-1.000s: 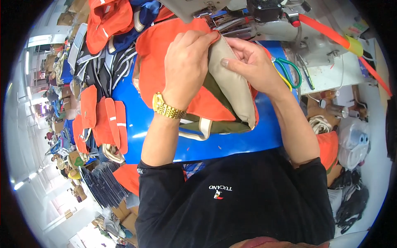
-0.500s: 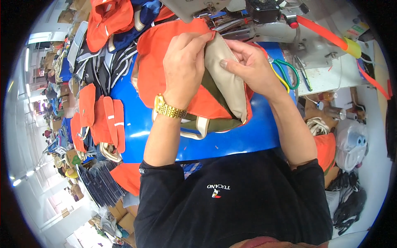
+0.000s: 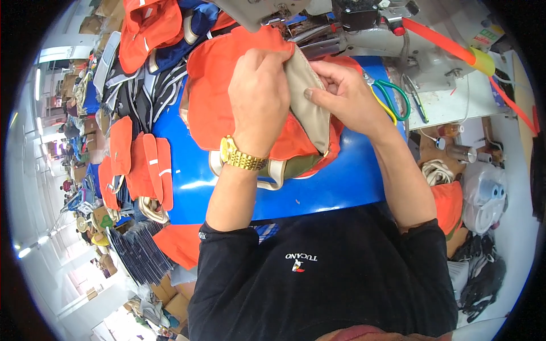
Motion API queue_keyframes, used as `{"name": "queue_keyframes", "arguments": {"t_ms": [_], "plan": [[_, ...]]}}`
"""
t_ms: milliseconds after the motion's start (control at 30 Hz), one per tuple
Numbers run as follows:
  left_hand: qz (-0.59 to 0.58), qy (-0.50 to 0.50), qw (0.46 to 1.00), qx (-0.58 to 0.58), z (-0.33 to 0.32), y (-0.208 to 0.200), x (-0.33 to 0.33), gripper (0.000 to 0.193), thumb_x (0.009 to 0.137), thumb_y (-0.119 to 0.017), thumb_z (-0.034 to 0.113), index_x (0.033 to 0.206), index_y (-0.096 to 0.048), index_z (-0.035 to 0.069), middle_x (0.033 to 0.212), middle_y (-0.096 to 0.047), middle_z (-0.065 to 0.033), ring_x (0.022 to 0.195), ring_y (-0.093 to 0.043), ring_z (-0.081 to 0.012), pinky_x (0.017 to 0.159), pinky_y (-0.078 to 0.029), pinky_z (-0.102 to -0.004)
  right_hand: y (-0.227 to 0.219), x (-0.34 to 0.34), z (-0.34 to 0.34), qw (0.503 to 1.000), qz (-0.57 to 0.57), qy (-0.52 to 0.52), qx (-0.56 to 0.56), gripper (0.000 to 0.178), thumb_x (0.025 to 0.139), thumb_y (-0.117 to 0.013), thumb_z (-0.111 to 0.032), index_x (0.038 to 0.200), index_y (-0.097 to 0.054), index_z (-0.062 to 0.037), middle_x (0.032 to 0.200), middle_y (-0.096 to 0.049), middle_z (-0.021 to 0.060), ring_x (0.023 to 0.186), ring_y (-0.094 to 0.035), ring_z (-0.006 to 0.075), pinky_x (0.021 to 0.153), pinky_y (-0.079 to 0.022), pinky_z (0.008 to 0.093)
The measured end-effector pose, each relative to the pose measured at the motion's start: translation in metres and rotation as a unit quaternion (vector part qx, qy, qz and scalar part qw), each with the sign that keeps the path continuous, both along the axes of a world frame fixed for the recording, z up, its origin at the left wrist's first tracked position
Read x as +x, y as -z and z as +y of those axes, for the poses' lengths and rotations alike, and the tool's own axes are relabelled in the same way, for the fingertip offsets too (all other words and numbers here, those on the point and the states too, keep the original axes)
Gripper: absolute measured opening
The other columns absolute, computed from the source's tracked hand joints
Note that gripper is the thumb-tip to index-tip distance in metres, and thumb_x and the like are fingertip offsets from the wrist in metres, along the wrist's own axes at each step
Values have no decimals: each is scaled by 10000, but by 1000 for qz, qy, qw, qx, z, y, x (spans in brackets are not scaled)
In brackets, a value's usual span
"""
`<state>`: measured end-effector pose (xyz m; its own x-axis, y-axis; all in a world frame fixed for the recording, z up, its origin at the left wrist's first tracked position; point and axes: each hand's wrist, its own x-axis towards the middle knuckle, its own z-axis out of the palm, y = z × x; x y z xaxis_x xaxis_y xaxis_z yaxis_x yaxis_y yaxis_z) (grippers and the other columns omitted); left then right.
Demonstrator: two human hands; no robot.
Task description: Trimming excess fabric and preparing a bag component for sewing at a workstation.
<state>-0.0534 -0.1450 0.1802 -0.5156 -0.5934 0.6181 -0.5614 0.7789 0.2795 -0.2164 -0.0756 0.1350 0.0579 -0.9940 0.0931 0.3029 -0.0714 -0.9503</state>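
An orange fabric bag [image 3: 210, 85] with a beige panel [image 3: 304, 91] lies on a blue work surface. Its olive green side [image 3: 298, 166] and a cream strap [image 3: 272, 175] show along the near edge. My left hand [image 3: 259, 99], with a gold watch at the wrist, grips the orange edge at the top of the beige panel; its fingertips are partly hidden. With my right hand [image 3: 344, 94] I pinch the beige panel's right edge, the thumb lying on the beige face and the other fingers curled at the edge.
A sewing machine [image 3: 364, 25] stands just beyond the bag. Green-handled scissors [image 3: 398, 99] lie to the right. On the left are orange fabric pieces [image 3: 136, 165], dark straps with pale edging [image 3: 151, 94] and a stack of dark panels [image 3: 139, 256].
My left hand has shifted slightly right and nearer me. The bag's near end has folded further over, so less of the olive side and beige panel shows.
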Motion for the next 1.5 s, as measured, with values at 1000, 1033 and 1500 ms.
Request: {"name": "queue_keyframes", "arguments": {"t_ms": [1000, 1033, 1500], "plan": [[58, -83, 995, -6, 41, 44, -1, 403, 761, -733, 2, 1129, -571, -29, 1109, -597, -194, 1117, -560, -373, 986, -446, -441, -1, -7, 48, 924, 367, 95, -58, 243, 792, -635, -17, 1028, -669, 28, 842, -549, 117, 781, -550, 244, 700, -456, 363], [66, -98, 991, 68, 53, 53, 4, 383, 775, -725, 0, 1124, -568, -17, 1151, -586, -211, 1134, -548, -392, 986, -438, -472, 3, -2, 55, 922, 364, 121, -57, 247, 786, -633, -4, 1028, -668, 28, 842, -537, 121, 770, -546, 245, 691, -455, 358], [41, 6, 987, 156, 112, 3, 26, 279, 862, -585, -54, 1120, -665, 14, 851, -591, -163, 709, -620, -322, 609, -486, -415, 13, 9, 99, 992, 120, 48, 2, 327, 813, -575, 60, 1120, -683, 28, 851, -640, 96, 782, -599, 158, 707, -495, 313]]}}
